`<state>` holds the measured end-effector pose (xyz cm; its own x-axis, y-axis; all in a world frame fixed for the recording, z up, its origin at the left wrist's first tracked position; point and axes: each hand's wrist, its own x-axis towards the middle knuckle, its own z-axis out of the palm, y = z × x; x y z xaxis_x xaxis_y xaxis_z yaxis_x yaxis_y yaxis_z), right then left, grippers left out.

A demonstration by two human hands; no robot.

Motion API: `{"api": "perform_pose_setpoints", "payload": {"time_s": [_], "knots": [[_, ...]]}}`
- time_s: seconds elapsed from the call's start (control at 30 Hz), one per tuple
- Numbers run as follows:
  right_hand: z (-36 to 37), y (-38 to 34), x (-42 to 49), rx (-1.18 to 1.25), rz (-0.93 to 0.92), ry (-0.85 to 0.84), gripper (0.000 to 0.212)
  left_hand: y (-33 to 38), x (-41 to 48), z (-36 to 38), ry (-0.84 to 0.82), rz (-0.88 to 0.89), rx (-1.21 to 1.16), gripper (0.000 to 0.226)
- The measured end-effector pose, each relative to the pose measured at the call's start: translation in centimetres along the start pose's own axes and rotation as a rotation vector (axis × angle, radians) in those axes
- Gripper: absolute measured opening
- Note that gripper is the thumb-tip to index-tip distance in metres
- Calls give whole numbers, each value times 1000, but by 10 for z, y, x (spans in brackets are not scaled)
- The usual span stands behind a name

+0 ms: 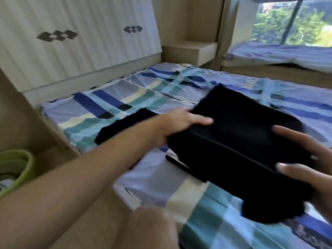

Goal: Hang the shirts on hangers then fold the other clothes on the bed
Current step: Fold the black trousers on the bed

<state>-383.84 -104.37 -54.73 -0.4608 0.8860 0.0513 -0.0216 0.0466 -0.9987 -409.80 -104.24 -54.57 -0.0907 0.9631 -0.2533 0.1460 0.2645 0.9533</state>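
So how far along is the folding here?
Hanging can't be judged: no shirts or hangers are in view. Done, apparently: one dark garment lies folded on the bed. In hand: the left hand and right hand grip a folded black garment above the sheet. Remaining: setting it down; what a green basket holds is unclear.

One wide-angle camera, worn on the person's head, looked forward and down over the bed [136,97] from close by. The left hand [181,123] and right hand [312,162], gripping a black garment [242,141], filled the frame from centre to 3 o'clock. A cupboard [80,42] stood at 11 o'clock, a window [296,22] at 1 o'clock.
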Motion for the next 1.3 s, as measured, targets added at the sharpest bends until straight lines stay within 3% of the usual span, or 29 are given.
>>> {"api": "perform_pose_setpoints", "payload": {"time_s": [0.1,0.23,0.37,0.5,0.57,0.6,0.67,0.7,0.77,0.83,0.9,0.97,1.03,1.1,1.17,1.3], "knots": [[60,15,49,-29,-34,-159,73,-3,-11,-98,117,-55,29,34],[164,38,127,13,37,-149,72,-16,8,-202,226,-178,135,42],[222,93,192,-101,143,-140,76,-57,54,-266,390,-128,254,37],[224,129,201,-352,251,-245,86,-114,95,-281,455,-240,809,51],[208,121,190,-444,133,-283,84,-122,107,-274,502,-252,1105,63],[196,111,184,-485,14,-275,79,-119,111,-265,588,-204,1207,69],[162,83,171,-584,-230,-222,69,-104,116,-231,742,103,1293,71],[143,66,167,-660,-337,-196,67,-97,115,-205,719,318,1249,69],[101,47,176,-850,-447,-154,76,-81,106,-146,474,641,1123,70],[63,47,198,-1110,-348,-196,101,-74,100,-97,269,738,1113,71],[41,61,213,-1355,-146,-302,123,-76,98,-60,264,841,1088,51],[33,79,217,-1423,-53,-378,129,-86,93,-33,280,984,1068,21],[33,95,217,-1394,-103,-340,116,-108,86,-13,178,1060,1159,16],[37,105,217,-1367,-199,-256,90,-135,80,-5,113,988,1262,33],[43,109,216,-1368,-262,-208,68,-155,76,-8,136,901,1325,46],[43,108,214,-1291,-293,-127,32,-166,65,-9,230,828,1394,47]]}}
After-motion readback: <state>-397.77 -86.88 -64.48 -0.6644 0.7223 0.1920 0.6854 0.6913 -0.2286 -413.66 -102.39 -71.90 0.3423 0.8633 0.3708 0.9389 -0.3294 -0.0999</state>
